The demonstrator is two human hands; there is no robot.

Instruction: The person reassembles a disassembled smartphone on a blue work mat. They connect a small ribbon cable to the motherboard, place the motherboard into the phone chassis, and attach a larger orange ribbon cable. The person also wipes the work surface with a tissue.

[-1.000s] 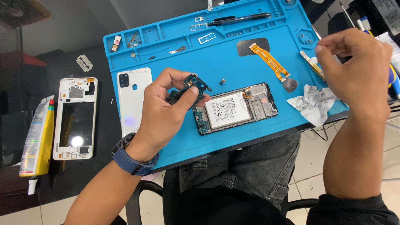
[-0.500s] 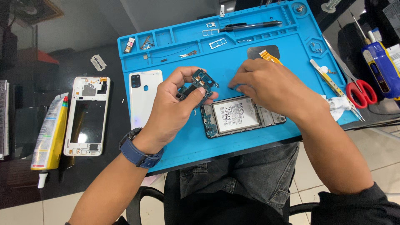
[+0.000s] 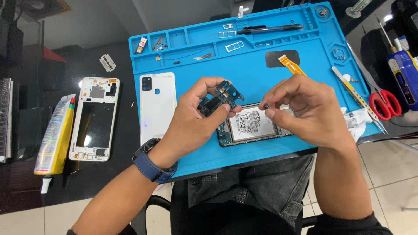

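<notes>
From the head view, the left hand [image 3: 193,126] holds a small circuit board [image 3: 220,99], dark blue-green with tiny metal parts and an uneven outline. The grip is clamped on it: thumb at the lower right edge, fingers [image 3: 204,85] curled over the top left, so the board sits tilted above the mat. A dark blue watch strap [image 3: 153,163] wraps that wrist.

The right hand [image 3: 305,109] is just right of the board, apart from it. Its thumb and forefinger pinch together on a tiny dark part [image 3: 266,105]; what it is cannot be told.

Below both hands lies an opened phone [image 3: 252,126], flat on the mat, its pale rectangular battery showing, with bare blue-green board at the left edge. The held board hangs above the phone's upper left corner.

The mat [image 3: 196,48] is bright blue, rubbery-looking, with moulded compartments along its top edge. On it lie a glossy white back cover [image 3: 157,106], a black pen [image 3: 270,29], an orange flat cable [image 3: 292,66] and crumpled white tissue [image 3: 356,119].

Left of the mat, on the dark desk [image 3: 126,61], rest a white phone frame [image 3: 93,117], a yellow-and-white glue tube [image 3: 54,139] and a razor blade [image 3: 107,62]. On the right are red-handled scissors [image 3: 383,104] and a blue bottle [image 3: 402,76].
</notes>
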